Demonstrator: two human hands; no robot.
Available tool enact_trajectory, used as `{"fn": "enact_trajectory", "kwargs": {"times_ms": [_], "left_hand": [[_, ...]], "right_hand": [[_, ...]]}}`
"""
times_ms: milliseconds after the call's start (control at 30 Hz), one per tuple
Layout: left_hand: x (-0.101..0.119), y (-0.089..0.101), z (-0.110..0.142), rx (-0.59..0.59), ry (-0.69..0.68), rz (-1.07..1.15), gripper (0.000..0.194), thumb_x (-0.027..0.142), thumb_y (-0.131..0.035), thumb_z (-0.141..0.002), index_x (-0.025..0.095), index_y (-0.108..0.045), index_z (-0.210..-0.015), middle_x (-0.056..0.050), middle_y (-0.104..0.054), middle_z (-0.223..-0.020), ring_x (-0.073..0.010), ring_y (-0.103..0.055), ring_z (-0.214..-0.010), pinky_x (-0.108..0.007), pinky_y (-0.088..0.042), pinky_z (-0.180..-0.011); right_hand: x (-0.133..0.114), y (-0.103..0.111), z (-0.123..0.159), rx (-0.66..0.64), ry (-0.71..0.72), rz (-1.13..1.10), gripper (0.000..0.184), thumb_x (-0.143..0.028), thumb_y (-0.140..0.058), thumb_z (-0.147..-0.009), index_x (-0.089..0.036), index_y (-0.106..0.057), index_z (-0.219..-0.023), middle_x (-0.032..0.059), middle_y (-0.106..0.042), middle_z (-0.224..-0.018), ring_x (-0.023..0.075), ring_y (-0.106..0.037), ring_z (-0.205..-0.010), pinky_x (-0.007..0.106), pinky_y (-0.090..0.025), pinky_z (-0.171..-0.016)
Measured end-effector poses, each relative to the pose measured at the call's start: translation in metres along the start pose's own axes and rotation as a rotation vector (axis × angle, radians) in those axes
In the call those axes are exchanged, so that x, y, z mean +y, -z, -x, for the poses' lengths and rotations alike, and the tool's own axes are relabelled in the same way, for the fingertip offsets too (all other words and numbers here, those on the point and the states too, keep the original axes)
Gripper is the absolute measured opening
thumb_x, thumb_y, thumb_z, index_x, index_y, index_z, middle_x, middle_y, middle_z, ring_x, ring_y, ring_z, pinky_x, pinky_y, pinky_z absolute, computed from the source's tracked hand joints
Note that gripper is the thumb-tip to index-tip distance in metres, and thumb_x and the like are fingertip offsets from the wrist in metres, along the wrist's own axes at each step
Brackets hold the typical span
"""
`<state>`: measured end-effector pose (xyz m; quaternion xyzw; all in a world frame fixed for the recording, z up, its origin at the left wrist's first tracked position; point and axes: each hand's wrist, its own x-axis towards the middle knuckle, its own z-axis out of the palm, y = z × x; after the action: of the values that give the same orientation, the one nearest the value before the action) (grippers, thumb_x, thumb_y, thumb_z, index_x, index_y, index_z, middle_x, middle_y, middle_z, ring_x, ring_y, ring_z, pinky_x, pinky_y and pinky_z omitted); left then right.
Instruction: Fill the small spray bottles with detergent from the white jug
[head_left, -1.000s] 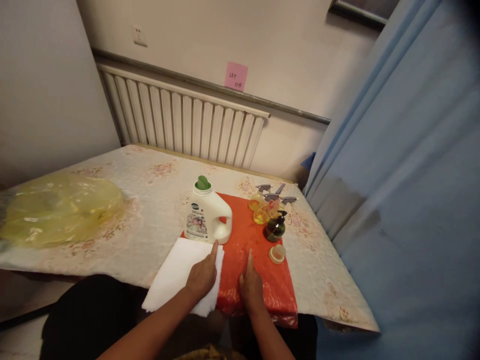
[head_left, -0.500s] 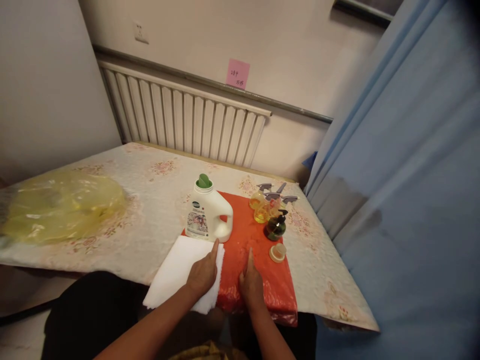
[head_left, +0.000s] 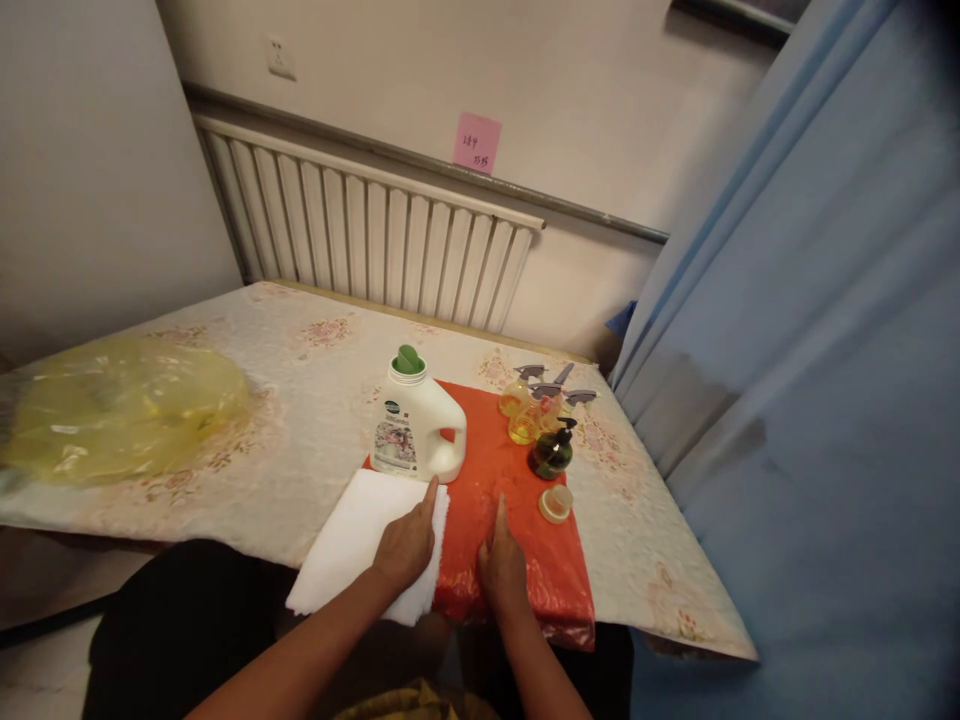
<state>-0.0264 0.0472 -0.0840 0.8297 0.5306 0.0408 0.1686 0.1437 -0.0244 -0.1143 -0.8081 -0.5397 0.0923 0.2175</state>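
My left hand [head_left: 408, 543] rests on a folded white cloth [head_left: 346, 535], one finger stretched toward the base of a white jug [head_left: 420, 430] with a green spout and no cap on it. On a red plastic-covered pad [head_left: 480, 520] lies my right hand [head_left: 504, 568], a finger pointing forward and its other fingers partly hidden. Neither hand holds anything. A clear cap [head_left: 555, 504] sits to the right of my right hand, with a dark green pump bottle [head_left: 552, 456] just behind it. Farther back stand several small spray bottles [head_left: 523, 427] with grey trigger heads.
A crumpled yellow plastic bag [head_left: 127, 410] covers the left part of the table's flowered cloth [head_left: 300, 390]. Behind the table is a white radiator [head_left: 375, 235] under a pipe. A blue curtain [head_left: 787, 400] hangs along the right side.
Both hands and the things on the table stay in place. Only the camera view has tilted slightly, shifting the scene a little.
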Motion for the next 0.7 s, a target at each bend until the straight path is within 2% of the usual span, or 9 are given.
{"fn": "enact_trajectory", "kwargs": {"times_ms": [267, 700], "left_hand": [[0.0006, 0.0002, -0.0001, -0.005, 0.011, -0.028, 0.071, 0.011, -0.032, -0.092, 0.017, -0.001, -0.156, -0.014, -0.064, -0.129, -0.0231, -0.067, -0.101, -0.034, -0.046, -0.086], [-0.0001, -0.0012, -0.0008, -0.012, 0.018, -0.029, 0.072, 0.011, -0.033, -0.091, 0.019, -0.002, -0.156, -0.012, -0.064, -0.129, -0.0236, -0.066, -0.102, -0.033, -0.046, -0.086]], "right_hand": [[0.0010, -0.0004, 0.0004, 0.002, 0.005, -0.004, 0.080, -0.008, -0.042, -0.084, -0.011, -0.009, -0.157, 0.0132, -0.075, -0.102, 0.0240, -0.072, -0.086, 0.030, -0.049, -0.072], [-0.0006, 0.0011, -0.0001, -0.018, -0.009, 0.007, 0.080, -0.009, -0.043, -0.084, -0.012, -0.009, -0.157, 0.0133, -0.074, -0.105, 0.0240, -0.072, -0.085, 0.030, -0.049, -0.072]]}}
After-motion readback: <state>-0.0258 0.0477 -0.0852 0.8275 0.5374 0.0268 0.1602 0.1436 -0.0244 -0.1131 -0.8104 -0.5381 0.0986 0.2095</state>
